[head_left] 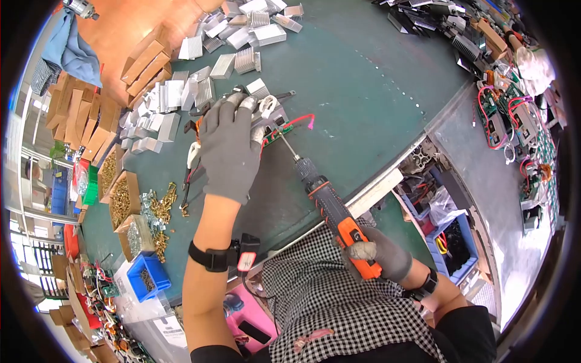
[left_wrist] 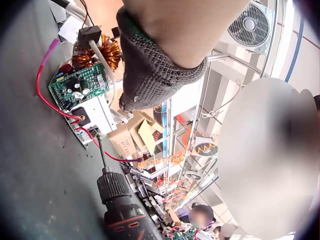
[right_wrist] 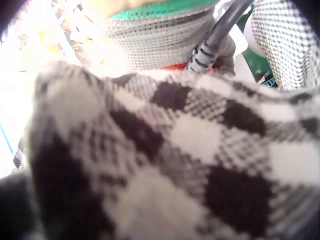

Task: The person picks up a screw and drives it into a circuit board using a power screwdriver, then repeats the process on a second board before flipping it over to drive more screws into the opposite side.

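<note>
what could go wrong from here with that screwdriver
The bit of the power screwdriver might slip and scrape the circuit board. It could also jab the gloved left hand, which is close by. A red wire appears near the bit and might snag if it spins.

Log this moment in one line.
left hand: holds circuit assembly | right hand: grips power screwdriver | bit: tip at assembly's edge

A dark-green table (head_left: 357,121) is carrying silver finned metal blocks (head_left: 223,66), small brass-coloured metal pieces (head_left: 162,209) and a green rectangular circuit-board assembly (left_wrist: 82,90).
</note>
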A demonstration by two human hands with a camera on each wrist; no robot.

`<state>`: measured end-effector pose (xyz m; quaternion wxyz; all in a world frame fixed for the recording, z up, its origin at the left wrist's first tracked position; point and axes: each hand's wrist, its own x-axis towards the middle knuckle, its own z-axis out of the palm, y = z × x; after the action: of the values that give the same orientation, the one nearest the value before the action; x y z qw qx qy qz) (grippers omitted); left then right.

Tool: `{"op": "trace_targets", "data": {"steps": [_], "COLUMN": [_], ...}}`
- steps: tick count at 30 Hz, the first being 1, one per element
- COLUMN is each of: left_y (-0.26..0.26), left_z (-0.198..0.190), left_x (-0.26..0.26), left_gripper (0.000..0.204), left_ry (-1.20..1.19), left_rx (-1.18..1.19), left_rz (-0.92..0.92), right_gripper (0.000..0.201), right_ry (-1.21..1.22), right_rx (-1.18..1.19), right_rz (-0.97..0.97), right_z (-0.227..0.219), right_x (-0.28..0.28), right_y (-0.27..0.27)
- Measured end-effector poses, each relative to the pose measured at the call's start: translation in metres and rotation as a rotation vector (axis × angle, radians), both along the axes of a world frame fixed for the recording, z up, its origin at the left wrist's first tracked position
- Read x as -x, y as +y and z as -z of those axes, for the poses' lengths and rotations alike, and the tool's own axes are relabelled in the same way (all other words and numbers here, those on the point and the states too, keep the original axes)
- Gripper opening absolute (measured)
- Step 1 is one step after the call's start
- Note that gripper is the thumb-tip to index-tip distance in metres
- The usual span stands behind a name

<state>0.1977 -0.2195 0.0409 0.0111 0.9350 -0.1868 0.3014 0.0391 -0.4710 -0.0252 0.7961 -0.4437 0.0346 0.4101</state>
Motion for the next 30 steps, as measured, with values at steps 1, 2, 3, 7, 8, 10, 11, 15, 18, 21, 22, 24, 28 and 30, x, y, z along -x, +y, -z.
{"op": "trace_targets", "data": {"steps": [1,2,3,7,8,10,11,15,18,21,22,24,28,30], "left_y": [-0.002,-0.003,-0.004,-0.009,-0.008,-0.008,-0.008,-0.008,-0.008,-0.010,-0.010,-0.009,-0.009,-0.010], "left_z": [0.004,0.008,0.012,0.017,0.017,0.017,0.018,0.016,0.017,0.018,0.019,0.021,0.021,0.021], "left_x": [-0.005,-0.010,-0.014,-0.021,-0.022,-0.024,-0.026,-0.029,-0.030,-0.030,-0.030,-0.030,-0.030,-0.030], "left_gripper": [0.045,0.046,0.050,0.053,0.053,0.053,0.052,0.051,0.052,0.051,0.051,0.051,0.051,0.051], "left_ry": [0.013,0.024,0.040,0.116,0.128,0.135,0.131,0.128,0.113,0.125,0.112,0.080,0.088,0.076], "left_rx": [-0.027,-0.054,-0.064,-0.093,-0.096,-0.107,-0.115,-0.145,-0.166,-0.192,-0.198,-0.208,-0.218,-0.223], "left_rz": [0.003,0.006,0.016,-0.025,-0.028,-0.037,-0.042,-0.046,-0.046,-0.082,-0.074,-0.063,-0.072,-0.066], "right_gripper": [0.054,0.054,0.055,0.057,0.057,0.059,0.059,0.059,0.059,0.060,0.060,0.062,0.063,0.063], "right_ry": [-0.008,0.006,0.020,0.081,0.077,0.067,0.075,0.067,0.091,0.087,0.076,0.062,0.067,0.079], "right_rx": [0.022,0.001,-0.021,-0.072,-0.076,-0.083,-0.106,-0.116,-0.132,-0.116,-0.098,-0.107,-0.112,-0.097], "right_rz": [0.011,0.013,0.013,0.058,0.051,0.036,0.035,0.044,0.045,0.045,0.047,0.038,0.005,0.030], "right_z": [0.000,-0.002,-0.004,-0.003,0.000,0.005,0.005,0.002,0.001,-0.007,-0.009,0.000,-0.006,-0.010], "right_x": [-0.001,-0.003,-0.005,-0.007,-0.006,-0.006,-0.006,-0.007,-0.005,-0.008,-0.008,-0.009,-0.013,-0.013], "right_y": [0.003,0.004,0.005,0.011,0.011,0.011,0.011,0.012,0.011,0.011,0.010,0.010,0.009,0.009]}}
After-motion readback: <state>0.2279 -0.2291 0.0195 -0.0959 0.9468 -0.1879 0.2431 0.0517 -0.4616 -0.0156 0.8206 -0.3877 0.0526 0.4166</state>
